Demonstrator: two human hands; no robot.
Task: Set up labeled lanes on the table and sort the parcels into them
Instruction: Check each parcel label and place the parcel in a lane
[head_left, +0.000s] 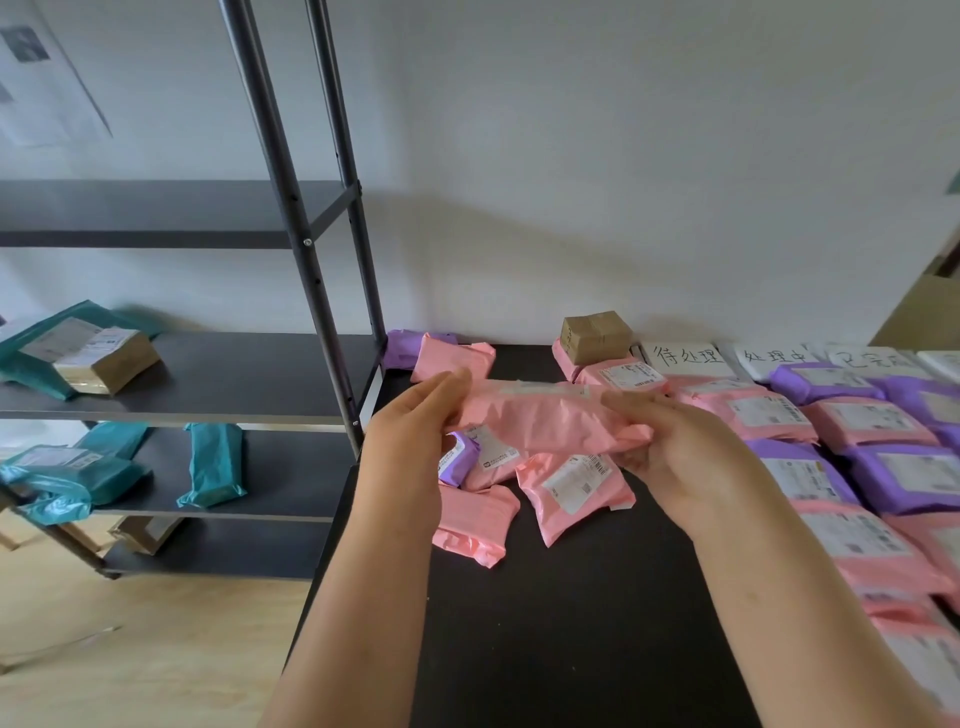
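Left hand (410, 421), right hand (670, 447) — both gripping crinkly pink parcel (535, 415); matte black table (571, 613)

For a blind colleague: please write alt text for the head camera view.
A left hand and a right hand hold a long pink plastic mailer parcel by its ends above a black table. Loose pink and purple parcels lie beneath it; to the right, rows of parcels run below three handwritten white paper labels.

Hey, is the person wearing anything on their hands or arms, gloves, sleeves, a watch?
No. The left hand and right hand are bare: no gloves, rings or watch visible. Both forearms are uncovered, with no sleeve in view.
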